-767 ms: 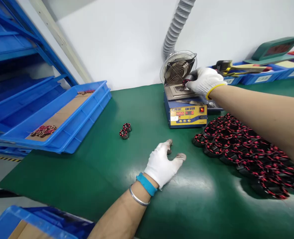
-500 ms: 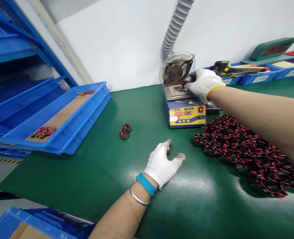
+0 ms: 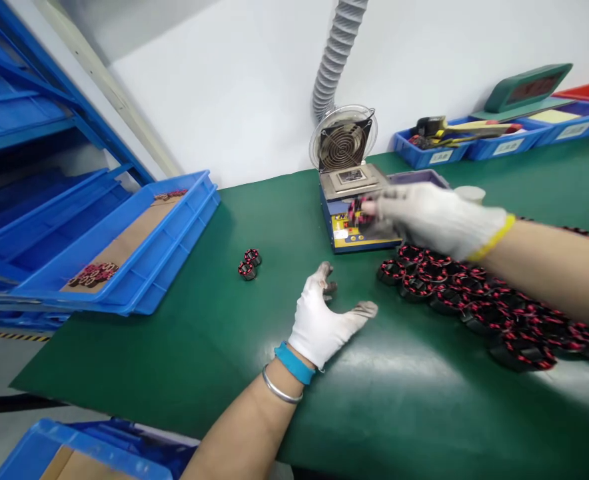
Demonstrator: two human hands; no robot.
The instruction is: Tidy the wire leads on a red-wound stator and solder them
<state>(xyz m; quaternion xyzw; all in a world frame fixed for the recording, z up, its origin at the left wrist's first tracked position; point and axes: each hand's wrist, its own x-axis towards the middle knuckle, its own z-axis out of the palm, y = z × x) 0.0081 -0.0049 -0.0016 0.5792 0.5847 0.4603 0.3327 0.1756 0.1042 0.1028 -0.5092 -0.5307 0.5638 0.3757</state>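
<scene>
My right hand (image 3: 424,213), in a white glove and blurred by motion, grips a black ring-shaped motor stator (image 3: 358,212) with red windings, in front of the solder pot (image 3: 339,230). Above it shows the pot's square metal basin (image 3: 352,176). My left hand (image 3: 322,320), gloved too, hovers low over the green table, thumb and fingers spread with nothing between them. To its right many like stators (image 3: 444,287) stand packed together, partly hidden by my right forearm. Two more stators (image 3: 249,264) sit touching on the table to its left.
A round fan (image 3: 344,143) with a grey hose (image 3: 337,57) stands behind the pot. Blue bins (image 3: 437,153) with tools line the wall. At the left, a blue crate (image 3: 167,250) holds stators on cardboard; another blue crate (image 3: 49,443) sits below the table's edge.
My right hand has come back from over the solder basin, toward me and down, with the stator in it. My left hand has opened slightly wider. The view has shifted a little.
</scene>
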